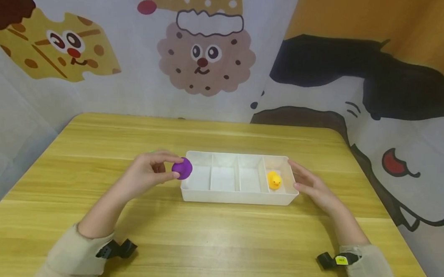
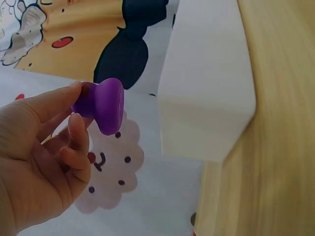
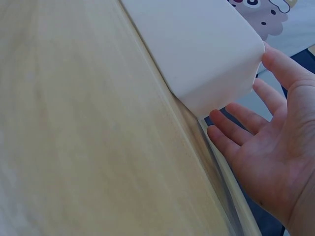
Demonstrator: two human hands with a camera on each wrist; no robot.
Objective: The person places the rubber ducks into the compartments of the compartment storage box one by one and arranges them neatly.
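- Grip narrow: left hand (image 1: 145, 172) pinches a purple piece (image 1: 184, 169) by the left end of the white tray (image 1: 237, 198).
- Right hand (image 1: 316, 190), fingers loosely spread, touches the tray's right end.
- Yellow duck (image 1: 274, 181) sits in the rightmost compartment (image 1: 275, 163).
- Wooden table (image 1: 216, 238) beneath.

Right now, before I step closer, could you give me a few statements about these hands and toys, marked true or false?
1. The left hand holds the purple object. True.
2. The white tray has four compartments. True.
3. The right hand is at the tray's end nearest the yellow duck. True.
4. The yellow duck sits outside the white tray. False: it is in an end compartment.
5. The purple object is in the right hand. False: the left hand has it.
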